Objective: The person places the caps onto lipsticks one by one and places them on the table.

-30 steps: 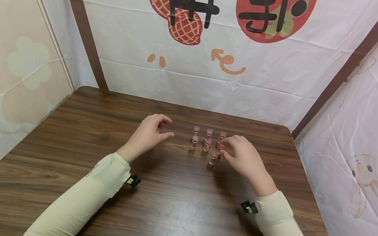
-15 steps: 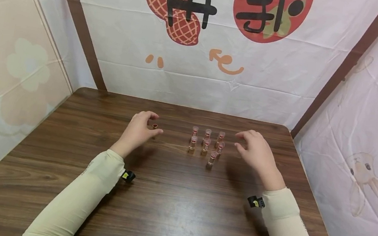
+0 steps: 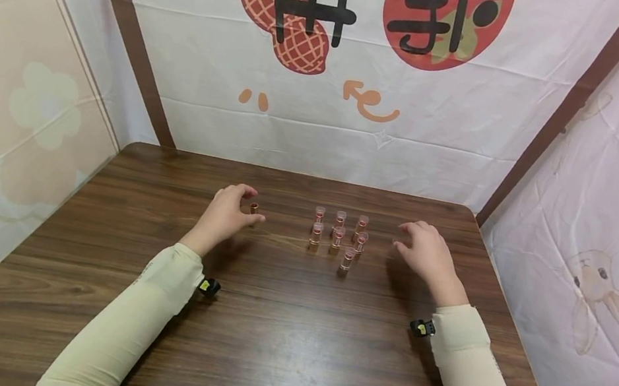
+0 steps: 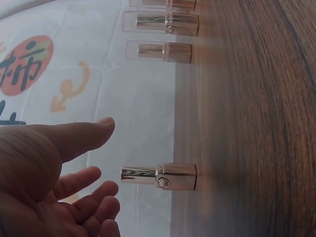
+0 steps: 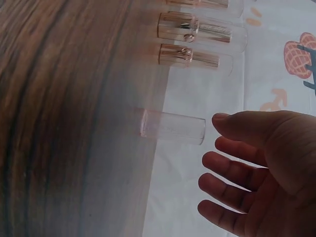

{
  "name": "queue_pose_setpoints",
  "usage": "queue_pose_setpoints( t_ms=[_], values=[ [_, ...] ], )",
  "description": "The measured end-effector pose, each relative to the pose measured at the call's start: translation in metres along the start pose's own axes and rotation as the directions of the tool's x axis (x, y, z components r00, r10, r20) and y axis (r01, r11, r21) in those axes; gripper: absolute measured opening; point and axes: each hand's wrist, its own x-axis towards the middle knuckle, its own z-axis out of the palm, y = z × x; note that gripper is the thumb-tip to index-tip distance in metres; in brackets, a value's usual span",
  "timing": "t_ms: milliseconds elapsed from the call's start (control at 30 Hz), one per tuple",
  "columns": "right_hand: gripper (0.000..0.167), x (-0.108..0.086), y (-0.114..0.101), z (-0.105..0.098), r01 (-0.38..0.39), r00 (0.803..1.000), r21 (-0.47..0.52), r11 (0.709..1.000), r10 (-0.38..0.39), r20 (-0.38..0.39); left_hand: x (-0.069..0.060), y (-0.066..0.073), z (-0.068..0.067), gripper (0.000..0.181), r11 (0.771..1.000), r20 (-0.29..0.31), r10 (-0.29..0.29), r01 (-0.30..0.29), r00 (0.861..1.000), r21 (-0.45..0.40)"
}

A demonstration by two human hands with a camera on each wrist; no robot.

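Note:
An uncapped rose-gold lipstick tube stands upright on the table beside my left hand. In the left wrist view, a gap separates the tube from the thumb and loosely bent fingers. My right hand holds nothing, its fingers relaxed. Just ahead of its fingertips in the right wrist view, a clear lipstick cap stands on its own; the head view hardly shows it. Between the hands are several lipsticks with clear caps, among them a front one and a left one.
The brown wood-grain table extends toward me from the lipsticks. A white printed cloth hangs behind its far edge, and more cloth hangs at the right side.
The right hand has pulled away rightward from the lipstick group. My left hand has shifted left, and the uncapped lipstick tube now shows beside its fingers. The grouped lipsticks stay put.

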Motion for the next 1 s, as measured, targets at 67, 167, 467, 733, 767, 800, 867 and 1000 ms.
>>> queue_pose_setpoints(
  t_ms=[67, 167, 467, 733, 767, 800, 867, 1000],
  values=[
    [0.040, 0.000, 0.001, 0.002, -0.005, 1.000, -0.001, 1.000, 0.005, 0.009, 0.000, -0.001, 0.000, 0.065, 1.000, 0.013, -0.007, 0.007, 1.000, 0.001],
    [0.038, 0.000, 0.003, 0.004, -0.002, 1.000, 0.002, 1.000, 0.002, 0.014, 0.001, -0.002, 0.001, 0.065, 1.000, 0.025, -0.015, 0.015, 1.000, -0.003],
    [0.028, 0.003, 0.005, 0.011, 0.022, 0.999, -0.007, 1.000, -0.022, 0.023, 0.002, -0.007, 0.007, 0.056, 0.999, 0.022, -0.032, 0.032, 0.999, -0.010],
    [0.020, 0.003, 0.004, 0.013, 0.025, 0.999, -0.008, 1.000, -0.025, 0.026, 0.006, -0.014, 0.016, 0.048, 0.998, 0.004, -0.051, 0.052, 0.999, -0.041],
    [0.019, 0.003, 0.004, 0.012, 0.026, 0.999, -0.007, 1.000, -0.026, 0.026, 0.006, -0.015, 0.018, 0.047, 0.998, 0.004, -0.053, 0.053, 0.999, -0.044],
    [0.019, 0.003, 0.004, 0.011, 0.027, 0.999, -0.005, 1.000, -0.027, 0.025, 0.007, -0.016, 0.019, 0.045, 0.997, 0.005, -0.054, 0.054, 0.999, -0.048],
    [0.019, 0.003, 0.003, 0.010, 0.028, 0.999, -0.001, 1.000, -0.028, 0.021, 0.008, -0.017, 0.021, 0.044, 0.997, 0.012, -0.063, 0.064, 0.998, -0.049],
    [0.020, 0.002, 0.002, 0.006, 0.025, 1.000, 0.005, 1.000, -0.025, 0.009, 0.009, -0.019, 0.025, 0.043, 0.993, 0.029, -0.098, 0.100, 0.995, -0.056]
  ],
)
